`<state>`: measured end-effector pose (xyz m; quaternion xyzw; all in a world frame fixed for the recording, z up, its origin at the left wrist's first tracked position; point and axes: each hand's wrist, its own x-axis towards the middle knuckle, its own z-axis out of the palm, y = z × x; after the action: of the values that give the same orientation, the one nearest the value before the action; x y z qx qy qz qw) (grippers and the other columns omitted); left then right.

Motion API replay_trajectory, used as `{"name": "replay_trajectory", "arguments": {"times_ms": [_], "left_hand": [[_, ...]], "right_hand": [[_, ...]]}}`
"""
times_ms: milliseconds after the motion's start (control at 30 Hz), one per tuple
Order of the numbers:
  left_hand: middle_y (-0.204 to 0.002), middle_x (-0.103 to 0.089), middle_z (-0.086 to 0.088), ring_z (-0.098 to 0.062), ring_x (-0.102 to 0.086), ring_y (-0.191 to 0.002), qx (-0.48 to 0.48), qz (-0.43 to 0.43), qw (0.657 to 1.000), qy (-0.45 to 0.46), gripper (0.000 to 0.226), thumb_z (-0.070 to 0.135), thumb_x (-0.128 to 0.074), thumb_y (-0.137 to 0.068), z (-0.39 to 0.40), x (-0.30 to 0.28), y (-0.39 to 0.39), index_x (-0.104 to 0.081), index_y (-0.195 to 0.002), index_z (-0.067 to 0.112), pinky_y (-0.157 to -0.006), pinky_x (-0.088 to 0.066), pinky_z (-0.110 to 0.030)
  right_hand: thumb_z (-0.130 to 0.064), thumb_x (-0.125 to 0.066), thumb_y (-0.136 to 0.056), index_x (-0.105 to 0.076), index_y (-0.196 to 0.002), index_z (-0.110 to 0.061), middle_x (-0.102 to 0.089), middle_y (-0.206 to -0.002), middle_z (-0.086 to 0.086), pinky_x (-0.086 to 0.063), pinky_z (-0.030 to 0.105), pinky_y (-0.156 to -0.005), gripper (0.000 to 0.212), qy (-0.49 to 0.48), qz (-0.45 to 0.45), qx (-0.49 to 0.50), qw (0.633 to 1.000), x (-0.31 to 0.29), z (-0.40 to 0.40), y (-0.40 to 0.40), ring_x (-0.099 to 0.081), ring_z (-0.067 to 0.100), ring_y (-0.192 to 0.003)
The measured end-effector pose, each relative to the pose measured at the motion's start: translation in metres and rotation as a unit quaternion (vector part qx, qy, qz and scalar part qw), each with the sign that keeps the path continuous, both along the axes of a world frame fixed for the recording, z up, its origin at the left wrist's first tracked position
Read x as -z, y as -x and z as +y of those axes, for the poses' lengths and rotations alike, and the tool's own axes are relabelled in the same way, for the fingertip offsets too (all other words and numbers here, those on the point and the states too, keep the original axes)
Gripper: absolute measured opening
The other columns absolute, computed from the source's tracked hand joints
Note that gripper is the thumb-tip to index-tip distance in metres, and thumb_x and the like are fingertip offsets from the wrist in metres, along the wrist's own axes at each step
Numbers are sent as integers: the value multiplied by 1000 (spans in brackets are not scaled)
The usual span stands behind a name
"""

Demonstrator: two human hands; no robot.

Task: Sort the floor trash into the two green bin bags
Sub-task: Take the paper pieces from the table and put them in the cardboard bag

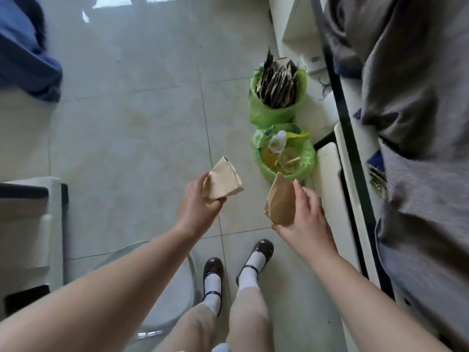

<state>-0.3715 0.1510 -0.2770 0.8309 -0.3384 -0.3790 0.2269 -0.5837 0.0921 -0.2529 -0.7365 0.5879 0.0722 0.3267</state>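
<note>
My left hand (pixel 196 203) grips a crumpled brown paper bag (pixel 223 180) above the tiled floor. My right hand (pixel 305 217) holds a second, flatter brown paper bag (pixel 280 199) between thumb and fingers, just in front of the near green bin bag (pixel 308 158). That near bag holds a plastic bottle (pixel 276 143) and yellowish wrappers. The far green bin bag (pixel 264 110) behind it is packed with upright folded brown cardboard and paper pieces (pixel 278 85).
A bed frame with a black rail (pixel 345 128) and grey bedding (pixel 416 110) runs along the right. Blue fabric (pixel 22 54) lies at the upper left, white furniture (pixel 28 224) at the left. My feet in dark shoes (pixel 238 265) stand below, beside a clear round seat (pixel 175 288).
</note>
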Motion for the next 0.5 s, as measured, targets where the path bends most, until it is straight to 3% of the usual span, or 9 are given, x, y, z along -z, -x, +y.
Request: {"name": "replay_trajectory", "arguments": {"times_ms": [167, 267, 500], "left_hand": [[-136, -48, -8, -19, -44, -126, -7, 4, 1000, -2, 67, 23, -69, -82, -60, 11, -17, -38, -141, 18, -87, -27, -13], [-138, -47, -8, -19, -43, -127, -6, 8, 1000, -13, 66, 21, -70, -82, -116, 26, -25, -39, -141, 17, -93, -29, -16], [-135, -48, -7, -20, -44, -125, -22, 26, 999, -42, 63, 24, -67, -84, -244, 37, -33, -40, -141, 19, -90, -30, -19]], "right_hand": [[-31, -72, -77, -3, -150, -27, -15, -149, 2, -37, 34, -98, 101, -18, -3, 7, 1000, 14, -63, -19, -40, 27, -128], [-32, -73, -77, -2, -150, -26, -15, -149, 3, -37, 36, -100, 102, -32, 5, 8, 999, 31, -113, -28, -41, 27, -128], [-31, -73, -75, 1, -149, -28, -14, -148, 2, -35, 35, -101, 104, -62, 21, 13, 998, 40, -237, -45, -41, 28, -126]]}}
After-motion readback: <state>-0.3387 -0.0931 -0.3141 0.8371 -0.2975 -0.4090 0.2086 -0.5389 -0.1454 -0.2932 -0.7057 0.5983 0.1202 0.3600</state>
